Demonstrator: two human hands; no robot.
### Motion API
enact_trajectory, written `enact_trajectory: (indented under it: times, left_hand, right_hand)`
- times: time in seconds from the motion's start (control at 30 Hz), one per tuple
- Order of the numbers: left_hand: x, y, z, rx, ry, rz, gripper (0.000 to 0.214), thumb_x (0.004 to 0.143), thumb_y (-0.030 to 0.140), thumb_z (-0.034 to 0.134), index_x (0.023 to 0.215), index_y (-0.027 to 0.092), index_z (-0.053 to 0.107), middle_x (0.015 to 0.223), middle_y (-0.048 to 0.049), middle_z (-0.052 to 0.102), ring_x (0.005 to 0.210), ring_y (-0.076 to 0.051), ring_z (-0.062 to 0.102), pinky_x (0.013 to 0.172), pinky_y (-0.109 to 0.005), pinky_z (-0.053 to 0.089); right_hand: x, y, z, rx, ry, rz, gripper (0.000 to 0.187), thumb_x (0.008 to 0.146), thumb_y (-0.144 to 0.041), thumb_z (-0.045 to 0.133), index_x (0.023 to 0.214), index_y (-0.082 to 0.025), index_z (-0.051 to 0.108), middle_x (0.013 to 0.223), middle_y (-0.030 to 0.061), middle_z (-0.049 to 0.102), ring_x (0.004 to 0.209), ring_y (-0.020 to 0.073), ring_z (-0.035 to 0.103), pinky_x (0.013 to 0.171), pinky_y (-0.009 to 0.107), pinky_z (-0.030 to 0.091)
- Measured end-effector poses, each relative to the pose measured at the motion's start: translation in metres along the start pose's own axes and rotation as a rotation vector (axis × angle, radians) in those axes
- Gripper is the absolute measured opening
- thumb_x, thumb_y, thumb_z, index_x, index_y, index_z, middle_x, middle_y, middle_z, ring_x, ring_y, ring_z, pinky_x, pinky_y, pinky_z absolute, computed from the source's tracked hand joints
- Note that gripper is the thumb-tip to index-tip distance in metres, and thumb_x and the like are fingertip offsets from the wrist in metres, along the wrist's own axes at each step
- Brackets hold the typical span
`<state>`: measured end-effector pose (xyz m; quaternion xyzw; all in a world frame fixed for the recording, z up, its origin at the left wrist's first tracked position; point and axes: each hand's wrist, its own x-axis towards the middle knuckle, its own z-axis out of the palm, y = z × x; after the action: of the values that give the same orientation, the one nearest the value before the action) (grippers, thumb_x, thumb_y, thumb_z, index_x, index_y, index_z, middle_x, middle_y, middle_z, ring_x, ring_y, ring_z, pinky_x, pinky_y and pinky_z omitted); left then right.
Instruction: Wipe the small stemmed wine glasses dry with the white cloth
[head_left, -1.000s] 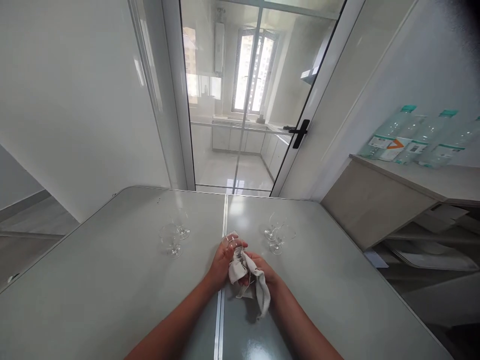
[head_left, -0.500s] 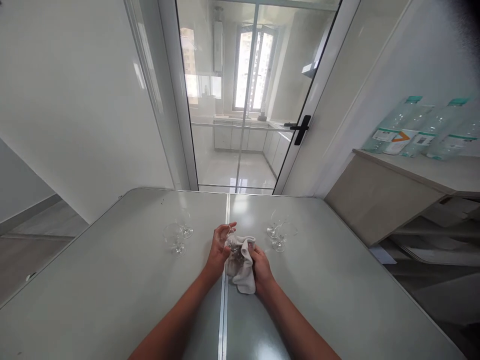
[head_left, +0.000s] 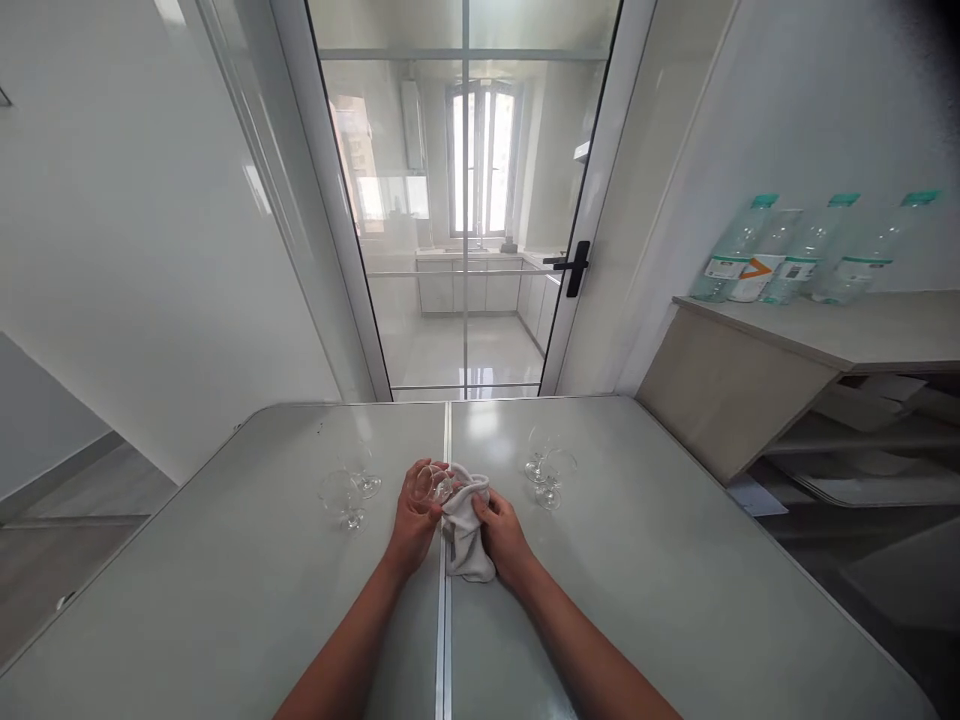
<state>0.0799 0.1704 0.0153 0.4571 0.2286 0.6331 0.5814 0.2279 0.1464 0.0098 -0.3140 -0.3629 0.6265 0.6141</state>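
My left hand [head_left: 413, 513] is closed around the bowl of a clear stemmed glass [head_left: 427, 486], which lies tilted with its foot toward the right. My right hand [head_left: 502, 530] grips a white cloth [head_left: 469, 545] that hangs down in folds. The cloth touches the foot end of the glass and partly covers it. Both hands are close together above the table's middle seam. To the left stand two more clear glasses, a nearer one [head_left: 342, 497] and a farther one [head_left: 365, 470]. Another pair, a nearer glass [head_left: 553, 475] and a farther glass [head_left: 535, 455], is on the right.
The grey-green table [head_left: 247, 600] has a metal strip along its middle. A glazed door [head_left: 420, 340] with a black handle [head_left: 577, 268] stands beyond its far edge. At the right, several plastic bottles [head_left: 799, 270] sit on a shelf unit [head_left: 720, 390] holding papers.
My view has shifted a little. The glass in my left hand has turned so its bowl lies more to the left. The cloth now wraps over its foot end.
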Motion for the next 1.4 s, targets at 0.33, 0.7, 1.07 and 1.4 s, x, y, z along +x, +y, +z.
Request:
enact_trajectory:
  times: [0.33,0.7,1.07,1.4]
  left_hand:
    - [-0.005,0.005,0.002,0.032,-0.091,-0.033,0.072,0.067,0.041,0.091,0.124,0.027,0.050,0.125,-0.0096,0.062,0.125,-0.030,0.058,0.108,-0.048,0.047]
    - [-0.004,0.004,-0.003,-0.042,-0.103,-0.063,0.069,0.073,0.036,0.088,0.126,0.032,0.046,0.131,-0.0070,0.057,0.125,-0.030,0.060,0.111,-0.053,0.047]
    - [-0.001,0.000,0.000,-0.076,-0.079,-0.033,0.069,0.074,0.042,0.087,0.128,0.033,0.047,0.132,-0.0085,0.057,0.122,-0.029,0.061,0.108,-0.053,0.049]
    - [0.002,-0.011,-0.015,0.042,0.001,-0.034,0.091,0.066,0.059,0.087,0.141,0.023,0.051,0.126,-0.0162,0.068,0.126,-0.032,0.060,0.106,-0.043,0.047]
  right_hand:
    - [0.003,0.003,-0.007,-0.161,0.036,-0.068,0.039,0.077,-0.049,0.079,0.098,-0.016,0.074,0.088,0.0055,0.075,0.081,0.0209,0.065,0.080,0.033,0.051]
    - [0.007,0.001,-0.023,-0.462,0.058,-0.195,0.037,0.087,-0.052,0.065,0.090,-0.015,0.071,0.082,0.0025,0.068,0.078,0.0192,0.058,0.070,0.027,0.046]
    - [-0.002,-0.002,-0.020,-0.847,0.171,-0.317,0.042,0.093,-0.041,0.058,0.059,-0.018,0.050,0.056,-0.0055,0.039,0.058,0.0111,0.035,0.056,0.025,0.027]
    - [-0.018,-0.028,-0.015,-0.506,0.030,-0.360,0.015,0.072,-0.011,0.048,0.081,-0.024,0.044,0.084,-0.0004,0.062,0.065,0.0137,0.054,0.065,0.025,0.046]
